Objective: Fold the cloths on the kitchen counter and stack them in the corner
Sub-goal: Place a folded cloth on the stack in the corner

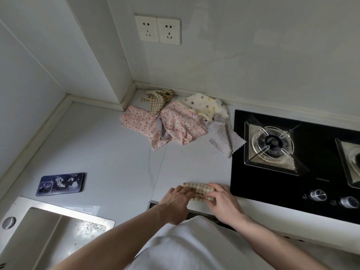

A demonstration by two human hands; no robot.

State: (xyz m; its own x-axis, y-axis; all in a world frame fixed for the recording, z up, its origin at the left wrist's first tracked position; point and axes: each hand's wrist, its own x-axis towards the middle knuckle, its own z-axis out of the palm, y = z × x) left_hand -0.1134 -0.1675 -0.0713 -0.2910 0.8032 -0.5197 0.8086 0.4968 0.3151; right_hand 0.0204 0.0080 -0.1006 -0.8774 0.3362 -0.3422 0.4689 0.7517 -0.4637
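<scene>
A small brown checked cloth (197, 190), folded into a narrow strip, lies at the counter's front edge. My left hand (178, 199) holds its left end with fingers curled over it. My right hand (222, 199) pinches its right end. Further back, near the wall corner, lies a loose heap: another brown checked cloth (158, 99), two pink flowered cloths (136, 121) (181, 123), a cream cloth with coloured dots (204, 104) and a pale grey dotted cloth (226, 139). None in the heap is folded.
A black gas hob (272, 184) with burner (272, 143) and knobs fills the right side. A phone (60, 184) lies face down on the grey counter (120, 162) at the left. A steel sink (48, 228) is at the front left. Wall sockets (157, 29) sit above the corner.
</scene>
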